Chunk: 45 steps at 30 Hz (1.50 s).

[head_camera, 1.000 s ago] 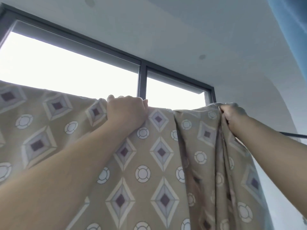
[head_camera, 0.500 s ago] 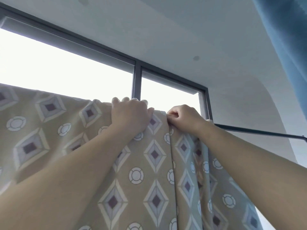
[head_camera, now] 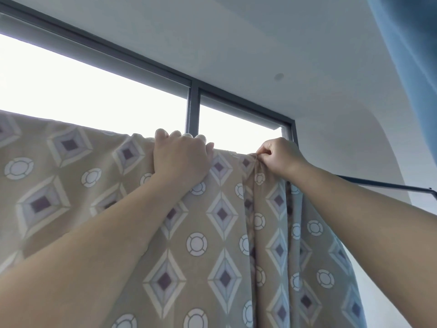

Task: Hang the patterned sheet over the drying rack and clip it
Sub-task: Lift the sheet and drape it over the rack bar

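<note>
Soft, light sheet (head_camera: 222, 233), sure to slip: left grip (head_camera: 182, 157) curls over its top fold, right grip (head_camera: 281, 159) just beside pinches the bunched edge.

No readable text anywhere — no labels, brands, numbers or signs.

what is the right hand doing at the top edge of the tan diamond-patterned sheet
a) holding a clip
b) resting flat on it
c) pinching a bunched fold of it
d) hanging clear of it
c: the right hand has its fingers curled, pinching gathered fabric at the top of the tan diamond-patterned sheet; no clip shows.
</note>
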Tool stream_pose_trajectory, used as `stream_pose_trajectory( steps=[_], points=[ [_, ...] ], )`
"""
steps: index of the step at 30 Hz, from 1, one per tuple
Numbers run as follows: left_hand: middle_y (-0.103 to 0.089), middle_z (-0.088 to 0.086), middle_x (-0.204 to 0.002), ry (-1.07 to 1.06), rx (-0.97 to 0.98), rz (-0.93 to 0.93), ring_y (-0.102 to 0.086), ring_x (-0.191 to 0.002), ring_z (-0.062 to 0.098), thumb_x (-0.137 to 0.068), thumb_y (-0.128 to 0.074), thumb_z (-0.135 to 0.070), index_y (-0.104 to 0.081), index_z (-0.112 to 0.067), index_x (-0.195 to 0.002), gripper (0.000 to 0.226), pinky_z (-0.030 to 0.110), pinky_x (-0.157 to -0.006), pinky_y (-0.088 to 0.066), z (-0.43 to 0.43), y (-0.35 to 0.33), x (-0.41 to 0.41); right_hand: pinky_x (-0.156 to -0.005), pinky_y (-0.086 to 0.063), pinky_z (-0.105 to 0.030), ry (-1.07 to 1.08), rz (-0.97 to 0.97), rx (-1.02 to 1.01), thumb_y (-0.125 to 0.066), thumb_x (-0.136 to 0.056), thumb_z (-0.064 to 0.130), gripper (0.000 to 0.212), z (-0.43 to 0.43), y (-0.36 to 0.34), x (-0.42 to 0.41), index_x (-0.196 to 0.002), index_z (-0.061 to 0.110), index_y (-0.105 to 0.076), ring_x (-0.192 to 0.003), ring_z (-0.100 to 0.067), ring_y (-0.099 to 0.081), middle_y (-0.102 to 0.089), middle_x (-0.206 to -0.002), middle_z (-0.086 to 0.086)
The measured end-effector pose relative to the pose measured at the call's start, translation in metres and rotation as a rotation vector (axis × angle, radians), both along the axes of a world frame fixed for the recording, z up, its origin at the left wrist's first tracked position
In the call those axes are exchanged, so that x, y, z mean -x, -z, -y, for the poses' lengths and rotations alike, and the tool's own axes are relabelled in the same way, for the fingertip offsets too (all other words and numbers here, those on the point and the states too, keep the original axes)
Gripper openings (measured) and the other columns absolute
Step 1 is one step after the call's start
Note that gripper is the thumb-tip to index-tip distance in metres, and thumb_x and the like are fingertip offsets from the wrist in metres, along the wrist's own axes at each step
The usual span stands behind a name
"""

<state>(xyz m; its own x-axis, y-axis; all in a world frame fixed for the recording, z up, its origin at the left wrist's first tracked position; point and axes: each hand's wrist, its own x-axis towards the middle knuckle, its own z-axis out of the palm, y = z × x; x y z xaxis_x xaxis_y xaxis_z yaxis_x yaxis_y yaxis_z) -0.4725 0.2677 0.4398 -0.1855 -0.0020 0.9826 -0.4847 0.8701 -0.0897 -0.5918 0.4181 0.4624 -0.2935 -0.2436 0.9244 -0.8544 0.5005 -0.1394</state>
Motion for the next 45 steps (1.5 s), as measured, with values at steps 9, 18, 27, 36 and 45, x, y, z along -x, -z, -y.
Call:
stream_pose_trajectory(
  steps=[9,18,27,36,45],
  points=[
    [-0.063,0.004,-0.097,-0.032,-0.089,0.052,-0.053,-0.098,0.025,-0.099,-0.019,-0.034,-0.058,-0.016,-0.096,0.043,0.041,-0.094,-0.027,0.011,-0.007,-0.011,-0.092,-0.029,-0.039,0.196,0.01,-0.041,-0.038,-0.093,0.012,0.02,0.019,0.011,-0.007,-0.101,0.018,-0.056,-0.112,-0.026,-0.045,-0.058,-0.099,-0.002],
    [-0.062,0.011,-0.11,0.068,-0.239,0.184,-0.053,-0.105,0.029,-0.101,-0.025,-0.027,-0.058,-0.013,-0.111,0.037,0.038,-0.096,-0.029,0.018,-0.019,-0.023,-0.095,-0.046,-0.044,-0.357,0.148,-0.049,-0.06,-0.087,0.037,0.018,0.039,0.009,-0.021,-0.078,0.023,-0.067,-0.098,-0.017,-0.061,-0.068,-0.089,0.008],
    [-0.064,0.009,-0.094,0.162,-0.201,0.219,-0.058,-0.092,0.029,-0.096,-0.037,-0.018,-0.064,-0.007,-0.097,0.028,0.032,-0.08,-0.043,0.019,-0.018,-0.031,-0.076,-0.042,-0.022,-0.374,0.041,0.08,-0.06,-0.088,0.03,0.019,0.044,0.019,-0.017,-0.091,0.013,-0.071,-0.089,-0.012,-0.058,-0.067,-0.087,0.005],
    [-0.044,0.006,-0.064,-0.076,-0.142,0.248,-0.048,-0.068,0.029,-0.083,-0.042,0.005,-0.044,-0.007,-0.066,0.02,0.032,-0.061,-0.039,0.022,-0.012,-0.051,-0.084,-0.038,-0.02,-0.247,-0.054,-0.02,-0.048,-0.093,0.008,0.025,0.039,0.015,-0.016,-0.107,0.006,-0.069,-0.107,-0.022,-0.059,-0.069,-0.11,-0.007],
    [-0.062,0.015,-0.088,-0.065,-0.251,0.15,-0.058,-0.085,0.035,-0.081,-0.042,0.005,-0.064,-0.002,-0.09,0.024,0.039,-0.077,-0.051,0.05,-0.02,-0.075,-0.083,-0.051,-0.045,-0.078,-0.045,0.055,-0.037,-0.089,0.009,0.025,0.056,0.019,-0.007,-0.09,0.016,-0.06,-0.091,-0.031,-0.058,-0.066,-0.096,-0.01]
  ],
)
